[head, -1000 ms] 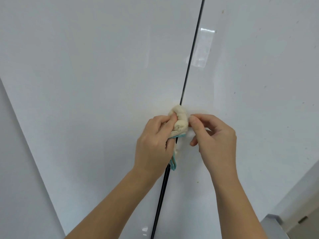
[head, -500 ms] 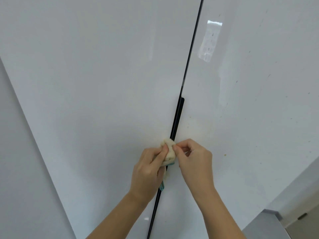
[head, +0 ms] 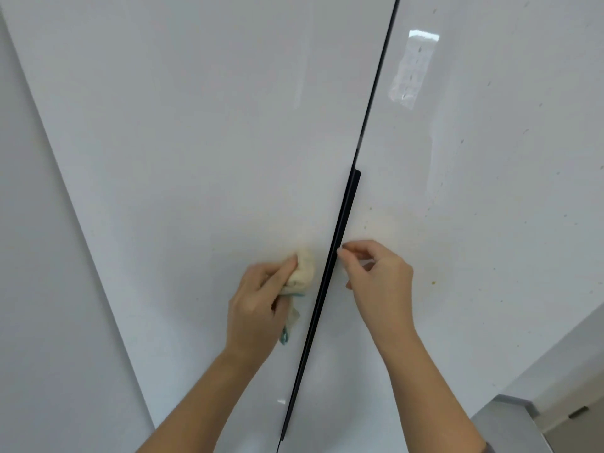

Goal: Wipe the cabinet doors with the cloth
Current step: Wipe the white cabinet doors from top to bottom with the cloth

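Glossy white cabinet doors (head: 196, 142), bunched cream cloth (head: 305, 269) — teal-edged — in left hand (head: 256, 310)

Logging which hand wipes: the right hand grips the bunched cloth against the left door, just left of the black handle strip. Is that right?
No, wrong hand. In the head view the left hand grips the bunched cloth against the left door, just left of the black handle strip; the right hand holds no cloth.

Cloth (head: 304, 268) in left hand (head: 258, 305), right hand (head: 379, 279) beside black door handle (head: 341, 230)
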Available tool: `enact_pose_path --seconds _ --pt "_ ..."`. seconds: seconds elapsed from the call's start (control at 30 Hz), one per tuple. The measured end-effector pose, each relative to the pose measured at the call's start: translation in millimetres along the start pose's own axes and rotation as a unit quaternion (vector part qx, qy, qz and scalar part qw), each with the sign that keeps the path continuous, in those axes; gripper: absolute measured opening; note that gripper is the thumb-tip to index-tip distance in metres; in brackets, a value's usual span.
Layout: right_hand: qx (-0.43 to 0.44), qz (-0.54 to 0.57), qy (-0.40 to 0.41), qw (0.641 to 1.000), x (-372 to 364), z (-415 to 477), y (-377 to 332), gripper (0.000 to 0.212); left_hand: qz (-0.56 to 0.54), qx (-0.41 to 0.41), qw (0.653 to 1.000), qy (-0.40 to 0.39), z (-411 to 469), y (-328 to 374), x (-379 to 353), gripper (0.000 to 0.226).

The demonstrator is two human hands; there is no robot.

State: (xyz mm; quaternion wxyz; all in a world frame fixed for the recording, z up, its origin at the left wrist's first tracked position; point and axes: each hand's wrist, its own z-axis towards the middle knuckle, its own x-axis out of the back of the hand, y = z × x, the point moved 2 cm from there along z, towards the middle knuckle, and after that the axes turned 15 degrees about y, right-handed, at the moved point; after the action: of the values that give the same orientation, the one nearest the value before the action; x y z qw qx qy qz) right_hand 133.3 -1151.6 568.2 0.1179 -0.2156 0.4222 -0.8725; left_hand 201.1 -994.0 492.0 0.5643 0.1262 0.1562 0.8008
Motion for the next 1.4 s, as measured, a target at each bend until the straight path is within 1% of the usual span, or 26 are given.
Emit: enact_pose_path --seconds 0.07,0.1,0.23,0.3,0.37,0.4,0.47,0.53,0.6,0.67,0.7,0.8,0.97,1.07,1.13,1.27,1.33,1.4 --pt "0.014 0.008 0.005 1.0 -2 6 -11 0.004 0.012 -0.034 0.999 0.034 22 6 -2 0.04" --pt "0.021 0.006 0.006 1.0 -4 8 -15 0.004 0.023 -0.052 0.998 0.037 29 8 -6 0.039" --pt "0.033 -0.018 0.003 0.999 -5 12 -18 0.007 0.084 -0.135 0.987 0.007 29 2 -15 0.031" --pt "0.039 -0.036 -0.003 0.999 -4 14 -17 0.008 0.109 -0.136 0.985 0.013 29 -14 -4 0.03" --pt "0.047 -0.048 -0.008 0.998 -4 14 -18 0.009 0.141 -0.103 0.984 0.041 33 -38 17 0.032" --pt "0.05 -0.05 -0.008 0.997 -4 14 -18 0.009 0.157 -0.069 0.983 0.059 38 -51 29 0.033" --pt "0.048 -0.048 -0.007 0.998 -5 13 -18 0.01 0.181 0.025 0.978 0.103 50 -77 56 0.037" --pt "0.043 -0.043 -0.006 0.998 -6 13 -17 0.01 0.189 0.116 0.964 0.15 66 -97 80 0.04" --pt "0.041 -0.042 -0.006 0.998 -6 13 -17 0.01 0.188 0.187 0.946 0.187 80 -114 99 0.043" --pt "0.043 -0.04 -0.007 0.998 -6 12 -18 0.011 0.194 0.241 0.921 0.236 91 -131 119 0.041" --pt "0.044 -0.04 -0.008 0.998 -6 12 -17 0.011 0.204 0.254 0.911 0.253 95 -139 127 0.037" --pt "0.042 -0.038 -0.006 0.998 -6 10 -19 0.013 0.245 0.262 0.899 0.253 97 -151 140 0.031" --pt "0.044 -0.046 0.0 0.998 -8 9 -22 0.013 0.31 0.199 0.898 0.241 103 -154 142 0.039" --pt "0.053 -0.054 0.007 0.997 -7 8 -22 0.014 0.329 0.204 0.892 0.232 108 -160 137 0.04" --pt "0.053 -0.059 0.007 0.997 -8 8 -22 0.015 0.327 0.21 0.892 0.232 107 -160 133 0.04" --pt "0.057 -0.073 0.008 0.996 -8 8 -23 0.016 0.29 0.245 0.891 0.25 102 -149 124 0.039" --pt "0.058 -0.075 0.01 0.995 -9 8 -24 0.016 0.279 0.249 0.897 0.235 94 -132 112 0.038" --pt "0.058 -0.077 0.011 0.995 -9 8 -24 0.016 0.25 0.248 0.911 0.216 80 -108 95 0.036"
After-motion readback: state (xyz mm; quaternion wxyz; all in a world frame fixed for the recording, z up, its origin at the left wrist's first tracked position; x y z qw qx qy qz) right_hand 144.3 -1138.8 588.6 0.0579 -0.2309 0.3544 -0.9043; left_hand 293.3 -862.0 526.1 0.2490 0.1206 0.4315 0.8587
